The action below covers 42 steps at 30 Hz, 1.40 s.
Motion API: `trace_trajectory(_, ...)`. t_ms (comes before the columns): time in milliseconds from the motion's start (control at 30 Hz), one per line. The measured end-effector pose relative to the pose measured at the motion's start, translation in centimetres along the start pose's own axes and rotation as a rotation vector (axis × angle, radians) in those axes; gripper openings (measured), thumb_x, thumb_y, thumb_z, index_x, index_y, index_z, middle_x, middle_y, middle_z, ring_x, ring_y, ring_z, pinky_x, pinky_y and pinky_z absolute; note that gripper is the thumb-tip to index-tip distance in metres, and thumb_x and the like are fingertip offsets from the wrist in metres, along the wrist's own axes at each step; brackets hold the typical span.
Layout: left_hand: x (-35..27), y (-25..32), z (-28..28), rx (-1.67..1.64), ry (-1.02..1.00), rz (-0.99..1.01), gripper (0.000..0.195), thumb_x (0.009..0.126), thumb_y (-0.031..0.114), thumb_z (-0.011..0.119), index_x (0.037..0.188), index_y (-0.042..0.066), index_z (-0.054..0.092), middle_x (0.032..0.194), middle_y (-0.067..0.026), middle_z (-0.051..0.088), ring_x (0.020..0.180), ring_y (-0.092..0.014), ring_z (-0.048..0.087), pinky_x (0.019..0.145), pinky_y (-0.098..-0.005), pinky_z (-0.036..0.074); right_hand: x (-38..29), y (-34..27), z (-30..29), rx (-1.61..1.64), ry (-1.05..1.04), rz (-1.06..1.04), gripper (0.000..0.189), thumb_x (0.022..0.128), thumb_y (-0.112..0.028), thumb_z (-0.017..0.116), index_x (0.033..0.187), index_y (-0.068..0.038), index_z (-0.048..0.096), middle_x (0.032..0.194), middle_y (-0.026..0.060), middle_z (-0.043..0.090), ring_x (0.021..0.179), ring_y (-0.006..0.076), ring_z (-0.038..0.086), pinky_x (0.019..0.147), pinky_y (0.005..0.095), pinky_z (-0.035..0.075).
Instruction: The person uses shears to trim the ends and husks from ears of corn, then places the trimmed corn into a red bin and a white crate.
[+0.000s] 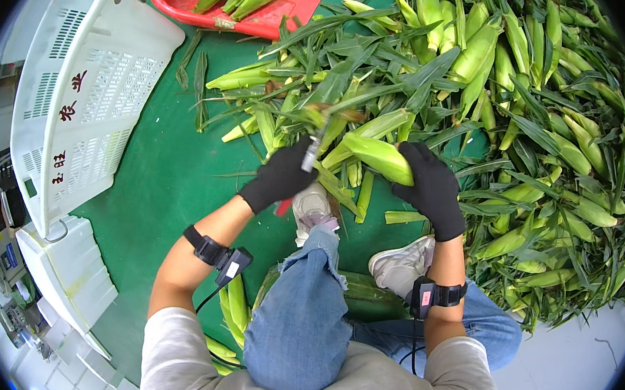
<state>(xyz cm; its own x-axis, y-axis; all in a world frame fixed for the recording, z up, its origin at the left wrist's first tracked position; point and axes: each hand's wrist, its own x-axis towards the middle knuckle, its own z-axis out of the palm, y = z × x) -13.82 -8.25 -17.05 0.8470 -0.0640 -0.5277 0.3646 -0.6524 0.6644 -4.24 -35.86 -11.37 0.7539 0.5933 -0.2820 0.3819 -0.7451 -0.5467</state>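
Note:
My left hand (283,174), in a black glove, is closed around a knife (311,153). Its metal part points up and away and is blurred at the far end, and a red end shows below the hand. An ear of corn in its green husk (380,158) is held in my right hand (429,187), also gloved in black. The ear's near end lies against the fingers, while its other end points up-left towards the knife. Cut stalk pieces and leaves (365,196) lie on the green floor (171,168) beneath both hands.
To the right spreads a large heap of unhusked corn (519,199) with loose leaves. A red plastic tub (302,9) holding several ears stands ahead. At left are a white perforated crate (96,85) bearing writing and a white box (74,271). More ears (236,307) lie beside my left leg.

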Motion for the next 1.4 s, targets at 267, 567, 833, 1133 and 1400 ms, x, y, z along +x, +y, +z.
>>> trace_trajectory(267,-1.3,2.5,-0.5,-0.355,0.113,0.328,0.063,0.077,0.006,0.068,0.135,0.005,0.042,0.112,-0.0082,0.061,0.103,-0.021,0.059,0.087,-0.0354,0.048,-2.1,-0.2,4.6,1.258,-0.049,0.190,0.075,0.078,-0.029,0.073,0.139,-0.003,0.039,0.130,0.0105,0.051,0.120,0.0219,0.047,0.101,0.0348,0.037)
trace_trajectory(567,0.7,6.6,-3.0,-0.467,0.187,0.324,0.050,0.080,0.013,0.070,0.126,0.007,0.053,0.099,-0.0035,0.059,0.090,-0.013,0.056,0.081,-0.0306,0.047,-2.1,-1.4,6.2,0.724,0.073,0.072,0.066,0.070,-0.026,0.081,0.125,-0.004,0.051,0.113,0.0147,0.060,0.102,0.0276,0.060,0.088,0.0360,0.047)
trace_trajectory(833,1.0,5.8,-3.3,-0.874,-0.035,0.044,0.048,0.078,0.007,0.066,0.123,0.007,0.053,0.090,-0.0027,0.058,0.075,-0.011,0.057,0.069,-0.0266,0.048,-1.4,-1.8,4.8,0.285,0.192,-0.043,0.062,0.064,-0.029,0.083,0.116,-0.010,0.056,0.108,0.0114,0.062,0.094,0.0312,0.064,0.076,0.0382,0.052)
trace_trajectory(1133,0.7,6.4,-4.1,-0.843,-0.100,0.088,0.046,0.079,0.005,0.064,0.123,0.006,0.053,0.091,-0.0027,0.058,0.077,-0.010,0.057,0.070,-0.0276,0.050,-0.4,-1.8,4.0,0.442,0.142,-0.099,0.051,0.070,-0.030,0.079,0.111,-0.009,0.057,0.101,0.0111,0.063,0.090,0.0321,0.062,0.075,0.0389,0.052)
trace_trajectory(1400,1.4,8.1,-1.6,-0.961,-0.001,0.064,0.040,0.077,0.005,0.063,0.115,0.005,0.053,0.084,-0.0022,0.057,0.072,-0.010,0.058,0.068,-0.0275,0.051,1.5,-4.9,4.1,-0.056,0.255,0.012,0.030,0.087,-0.036,0.062,0.089,-0.007,0.053,0.068,0.0125,0.058,0.059,0.0303,0.061,0.051,0.0423,0.047)
